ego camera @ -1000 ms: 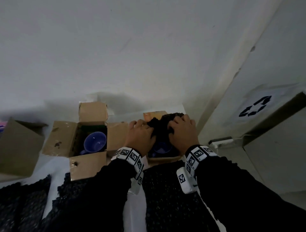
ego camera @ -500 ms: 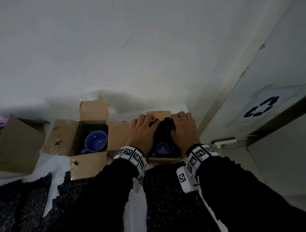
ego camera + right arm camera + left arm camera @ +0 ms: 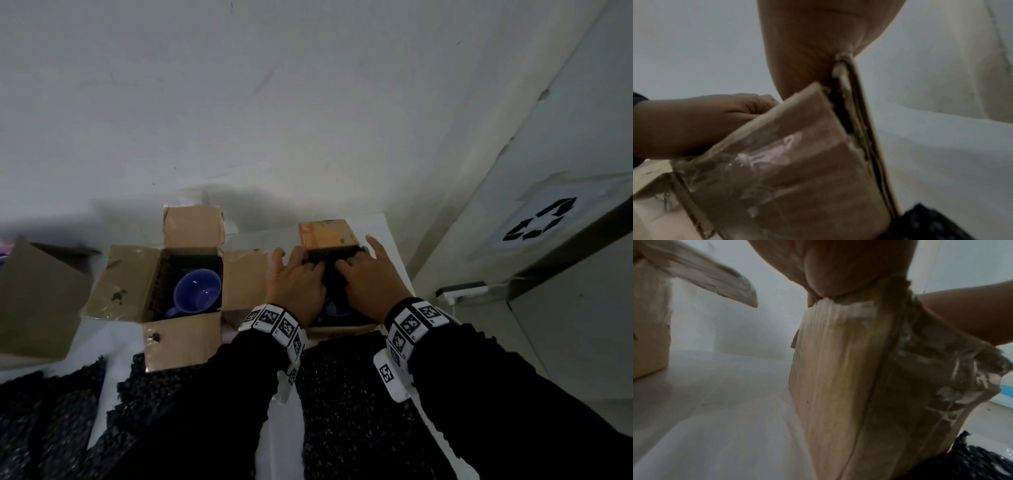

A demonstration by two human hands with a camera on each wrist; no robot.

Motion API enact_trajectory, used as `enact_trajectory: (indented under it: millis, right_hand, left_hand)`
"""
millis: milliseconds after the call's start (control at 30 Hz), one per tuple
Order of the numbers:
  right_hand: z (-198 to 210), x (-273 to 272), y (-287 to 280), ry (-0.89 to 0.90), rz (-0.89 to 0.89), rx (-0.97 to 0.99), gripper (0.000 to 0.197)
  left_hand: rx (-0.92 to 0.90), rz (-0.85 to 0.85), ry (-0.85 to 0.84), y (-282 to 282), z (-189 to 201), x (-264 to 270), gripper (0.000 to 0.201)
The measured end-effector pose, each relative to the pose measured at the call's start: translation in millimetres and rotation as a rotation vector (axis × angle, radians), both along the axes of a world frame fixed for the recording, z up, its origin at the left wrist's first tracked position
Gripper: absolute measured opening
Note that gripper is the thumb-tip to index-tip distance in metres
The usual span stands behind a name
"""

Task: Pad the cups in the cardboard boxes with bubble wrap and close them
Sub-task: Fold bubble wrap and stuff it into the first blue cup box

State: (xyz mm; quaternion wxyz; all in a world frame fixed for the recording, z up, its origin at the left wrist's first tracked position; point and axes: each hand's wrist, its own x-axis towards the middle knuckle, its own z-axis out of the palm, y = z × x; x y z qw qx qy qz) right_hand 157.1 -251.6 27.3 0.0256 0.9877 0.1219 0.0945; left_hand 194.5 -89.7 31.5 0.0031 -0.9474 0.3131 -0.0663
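An open cardboard box (image 3: 342, 329) with an orange back flap (image 3: 325, 234) stands at the table's right end. Both my hands are over its mouth. My left hand (image 3: 298, 277) and my right hand (image 3: 368, 277) have their fingers curled down into a wad of black bubble wrap (image 3: 330, 270) at the far side of the box. A blue cup (image 3: 334, 308) shows dimly below my wrists. In the right wrist view, my left hand (image 3: 694, 121) bends over the box rim (image 3: 797, 162). To the left, a second open box (image 3: 178, 339) holds a bare blue cup (image 3: 197, 291).
Black bubble wrap sheets (image 3: 346, 404) lie on the near table, more of them at the left (image 3: 51, 421). Another cardboard box (image 3: 37, 301) stands at the far left. A wall runs behind the boxes. A bin with a recycling sign (image 3: 541, 219) stands to the right.
The wad of black wrap has gone from above the box mouth down into it, with both hands following. The orange back flap now shows behind my fingers.
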Motion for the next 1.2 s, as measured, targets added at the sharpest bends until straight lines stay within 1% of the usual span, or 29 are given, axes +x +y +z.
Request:
enact_trajectory:
  millis: [67, 167, 200, 333, 400, 433, 500, 567, 600, 633, 733, 800, 900, 967, 1000, 1033, 1067, 1100, 1133, 1167, 1200]
  right_hand:
    - [4.6, -3.0, 1.1, -0.055, -0.059, -0.011, 0.019]
    - [8.9, -8.7, 0.8, -0.081, -0.169, -0.002, 0.019]
    - [8.0, -9.7, -0.2, -0.067, -0.188, 0.008, 0.018]
    - [2.7, -10.8, -2.1, -0.011, -0.188, 0.002, 0.019]
    - [1.0, -11.3, -1.3, 0.014, -0.175, 0.008, 0.017]
    - [0.7, -12.0, -1.7, 0.018, -0.172, 0.019, 0.017]
    - [2.2, -15.1, -5.0, 0.0, -0.174, 0.072, 0.017]
    - [7.6, -23.8, -8.7, -0.047, -0.149, 0.183, 0.015]
    - [10.1, -29.9, -9.9, -0.068, -0.12, 0.253, 0.013]
    - [12.1, -37.2, -10.2, -0.076, -0.087, 0.327, 0.012]
    - [14.9, -60.5, -8.3, -0.047, -0.027, 0.499, 0.012]
    - [13.3, -81.3, -4.7, -0.052, -0.018, 0.555, 0.01]
    - [6.7, -124.2, 2.0, -0.046, -0.041, 0.601, 0.01]
    - [0.5, -156.9, 6.2, 0.015, -0.059, 0.611, 0.013]
    - [-4.0, -173.3, 7.8, 0.069, -0.068, 0.606, 0.018]
    - [-9.3, -189.8, 9.6, 0.146, -0.082, 0.584, 0.028]
    - [-14.5, -205.9, 12.0, 0.241, -0.101, 0.543, 0.042]
    - [-20.4, -220.5, 14.4, 0.339, -0.126, 0.479, 0.058]
    - [-26.2, -232.8, 17.0, 0.422, -0.156, 0.408, 0.068]
    - [-32.3, -243.0, 19.6, 0.468, -0.18, 0.353, 0.071]
    - [-37.4, -250.4, 21.9, 0.466, -0.201, 0.331, 0.065]
  left_hand:
    - [-0.019, -0.007, -0.04, 1.7, 4.4, 0.7, 0.017]
    - [0.017, -0.028, -0.099, 6.3, 10.8, -1.0, 0.01]
    - [0.045, -0.021, -0.083, 6.7, 13.6, -2.2, 0.015]
    - [0.085, 0.054, 0.04, 7.5, 6.9, -2.1, 0.053]
    - [0.117, 0.042, 0.069, 8.0, 2.5, -2.8, 0.063]
    - [0.133, 0.039, 0.076, 9.0, 3.1, -4.4, 0.062]
    - [0.146, 0.034, 0.062, 12.2, 7.6, -9.0, 0.048]
    - [0.092, 0.039, 0.024, 17.0, 12.6, -17.2, 0.032]
    - [0.05, 0.046, 0.005, 19.5, 14.5, -22.6, 0.028]
    - [0.01, 0.046, -0.006, 22.2, 15.2, -28.6, 0.027]
    - [-0.075, 0.012, 0.007, 27.8, 13.6, -48.2, 0.034]
    - [-0.122, -0.023, 0.011, 31.7, 13.4, -63.7, 0.036]
    - [-0.204, -0.088, 0.019, 41.1, 9.1, -89.3, 0.03]
    - [-0.262, -0.131, 0.036, 49.1, 5.9, -109.2, 0.028]
    - [-0.283, -0.151, 0.054, 52.9, 3.8, -118.9, 0.029]
    - [-0.294, -0.167, 0.077, 56.7, 1.2, -129.4, 0.031]
    - [-0.291, -0.18, 0.108, 60.8, -2.9, -139.5, 0.032]
    - [-0.277, -0.189, 0.146, 64.5, -7.1, -148.7, 0.034]
    - [-0.254, -0.197, 0.194, 68.2, -11.1, -157.1, 0.036]
    - [-0.226, -0.206, 0.254, 71.5, -14.6, -164.9, 0.039]
    - [-0.198, -0.213, 0.322, 74.5, -17.0, -172.0, 0.043]
